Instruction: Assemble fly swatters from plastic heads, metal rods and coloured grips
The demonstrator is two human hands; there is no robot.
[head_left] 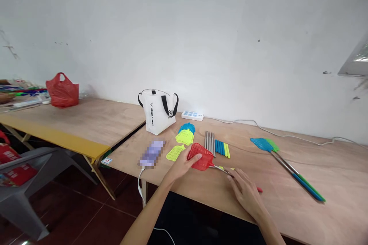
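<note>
My left hand (184, 164) rests on the near edge of a red fly swatter head (201, 156), fingers closed around its rim. My right hand (244, 190) lies over the swatter's metal shaft (221, 169), fingers curled on it; a red grip end (259, 190) pokes out beyond the hand. Both sit on the plywood table (287, 206). Just behind lie loose yellow swatter heads (184, 137), a blue head (187, 127), a bundle of metal rods (210, 143) and blue and yellow handle grips (222, 148).
Two assembled swatters, blue and green (284, 166), lie at the right. A white tote bag (158, 113), a power strip (192, 115) with its cable and a phone (151, 154) are on the table. A second table (86, 118) holds a red plastic bag (62, 91). A grey chair (25, 183) stands at left.
</note>
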